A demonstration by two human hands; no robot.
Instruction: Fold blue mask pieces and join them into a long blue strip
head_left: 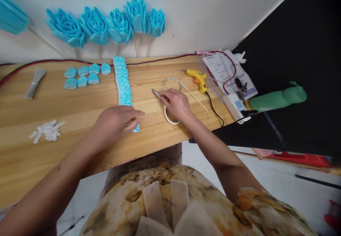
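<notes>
Five blue flowers [119, 26] looked finished; loose petals [94, 68] and a petal row [122, 80] lay unassembled on the table [87, 104]. My right hand [176, 102] pinched a metal-tipped tool [156, 93]; whether my left hand [115, 124] gripped anything, I couldn't tell.

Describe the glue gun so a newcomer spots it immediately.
On the wooden table, find the right hand. Between it and the papers lies the glue gun, set apart from the pale rings by its yellow body and orange trigger.

Pale wall [186, 19], wooden table [87, 101], black surface [306, 51] at right, whitish floor [198, 161]
</notes>
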